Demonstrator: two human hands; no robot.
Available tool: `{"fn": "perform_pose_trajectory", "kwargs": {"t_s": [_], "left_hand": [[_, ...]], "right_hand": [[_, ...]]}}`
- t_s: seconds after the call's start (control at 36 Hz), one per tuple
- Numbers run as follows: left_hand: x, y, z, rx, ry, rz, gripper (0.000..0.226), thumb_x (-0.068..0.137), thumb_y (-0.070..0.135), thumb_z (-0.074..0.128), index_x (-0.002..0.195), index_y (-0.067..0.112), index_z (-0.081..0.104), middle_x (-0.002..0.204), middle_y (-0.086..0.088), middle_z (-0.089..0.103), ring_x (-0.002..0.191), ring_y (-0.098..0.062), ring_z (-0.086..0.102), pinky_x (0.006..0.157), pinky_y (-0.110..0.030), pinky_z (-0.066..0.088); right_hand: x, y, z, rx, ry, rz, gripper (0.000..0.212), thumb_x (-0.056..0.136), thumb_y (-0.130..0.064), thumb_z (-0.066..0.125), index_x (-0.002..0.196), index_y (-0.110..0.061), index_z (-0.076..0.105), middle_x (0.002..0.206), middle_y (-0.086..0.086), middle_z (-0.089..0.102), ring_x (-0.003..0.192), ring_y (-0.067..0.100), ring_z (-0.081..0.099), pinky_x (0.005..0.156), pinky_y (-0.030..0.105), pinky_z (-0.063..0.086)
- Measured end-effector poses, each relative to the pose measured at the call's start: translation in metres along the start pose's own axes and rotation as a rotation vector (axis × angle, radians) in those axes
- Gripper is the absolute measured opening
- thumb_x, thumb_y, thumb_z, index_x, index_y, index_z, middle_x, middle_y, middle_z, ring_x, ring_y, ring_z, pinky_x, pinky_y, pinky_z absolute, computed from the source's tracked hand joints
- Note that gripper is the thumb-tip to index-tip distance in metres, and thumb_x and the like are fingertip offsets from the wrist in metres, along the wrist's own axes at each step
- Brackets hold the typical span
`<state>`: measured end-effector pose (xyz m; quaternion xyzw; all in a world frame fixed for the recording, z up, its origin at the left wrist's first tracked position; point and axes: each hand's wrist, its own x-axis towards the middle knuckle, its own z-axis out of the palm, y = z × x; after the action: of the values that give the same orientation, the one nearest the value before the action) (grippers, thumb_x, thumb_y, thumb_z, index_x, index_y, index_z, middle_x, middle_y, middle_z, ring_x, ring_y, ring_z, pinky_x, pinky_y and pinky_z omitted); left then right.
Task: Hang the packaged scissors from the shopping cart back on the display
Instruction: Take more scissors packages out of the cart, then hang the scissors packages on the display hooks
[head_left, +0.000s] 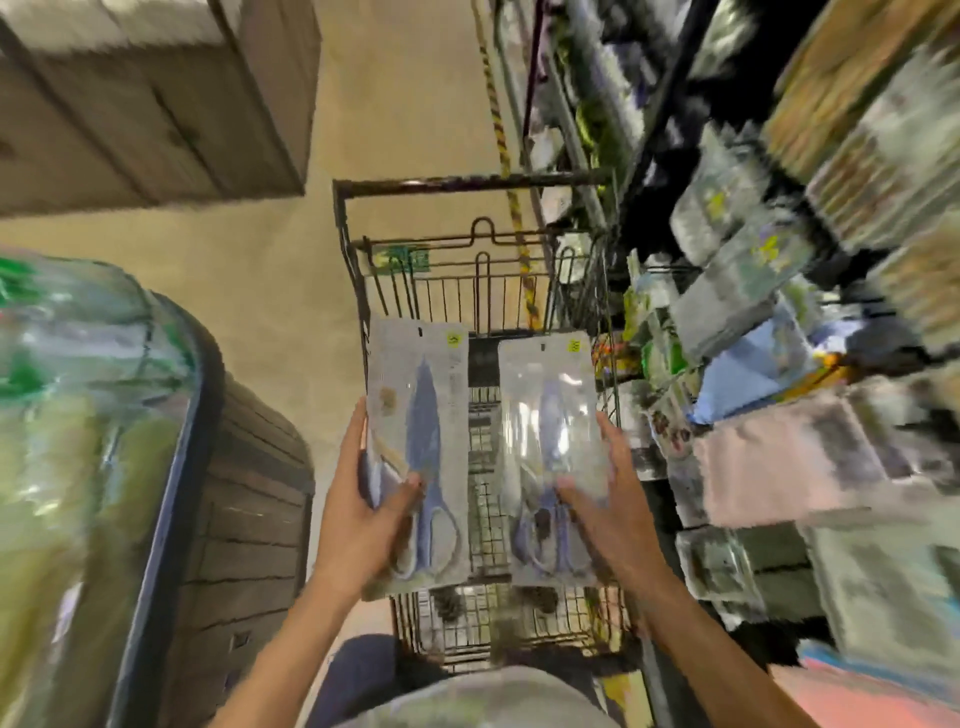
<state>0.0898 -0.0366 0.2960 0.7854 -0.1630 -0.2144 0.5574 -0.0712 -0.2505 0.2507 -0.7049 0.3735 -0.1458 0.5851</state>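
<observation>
both hands grip a pack each: left hand on left scissors pack, right hand on right scissors pack, upright above shopping cart. display lies right, right hand nearer; hang-holes up.

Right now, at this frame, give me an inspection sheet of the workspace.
Surface: wire shopping cart on a tan floor, nothing seen inside it.
Job's things: two scissors packs, left pack and right pack, held side by side above the cart.
Clutter: nothing seen.
Grips: left hand grips the left pack; right hand grips the right pack.
Cables: nothing seen.
Surroundings: blurred display of packaged goods on the right; cardboard boxes upper left.
</observation>
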Motion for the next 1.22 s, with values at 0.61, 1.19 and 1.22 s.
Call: {"fn": "perform_pose_trajectory", "kwargs": {"t_s": [0.61, 1.19, 1.22], "left_hand": [[-0.035, 0.006, -0.051, -0.061, -0.488, 0.185, 0.085, 0.089, 0.011, 0.071, 0.152, 0.048, 0.027, 0.145, 0.032, 0.041, 0.118, 0.021, 0.049, 0.084, -0.006, 0.051], [-0.209, 0.044, 0.032, 0.011, -0.956, 0.484, 0.083, 0.085, 0.033, 0.078, 0.149, 0.055, 0.03, 0.154, 0.024, 0.039, 0.143, -0.008, 0.04, 0.112, -0.052, 0.042], [-0.226, 0.045, 0.036, 0.008, -0.976, 0.499, 0.083, 0.086, 0.027, 0.077, 0.148, 0.056, 0.029, 0.154, 0.022, 0.04, 0.143, -0.01, 0.04, 0.112, -0.051, 0.042]], "right_hand": [[-0.212, -0.037, 0.037, 0.13, 0.54, 0.052, 0.08, 0.088, -0.022, 0.077, 0.149, -0.051, 0.033, 0.124, -0.038, 0.059, 0.117, -0.001, 0.062, 0.093, 0.03, 0.057], [-0.496, 0.001, -0.005, 0.157, 1.079, 0.058, 0.082, 0.089, -0.021, 0.074, 0.152, -0.047, 0.03, 0.138, -0.045, 0.045, 0.125, -0.013, 0.051, 0.103, 0.028, 0.052], [-0.515, 0.004, -0.007, 0.165, 1.1, 0.054, 0.082, 0.089, -0.021, 0.074, 0.151, -0.049, 0.03, 0.14, -0.042, 0.045, 0.126, -0.011, 0.051, 0.103, 0.028, 0.053]]}}
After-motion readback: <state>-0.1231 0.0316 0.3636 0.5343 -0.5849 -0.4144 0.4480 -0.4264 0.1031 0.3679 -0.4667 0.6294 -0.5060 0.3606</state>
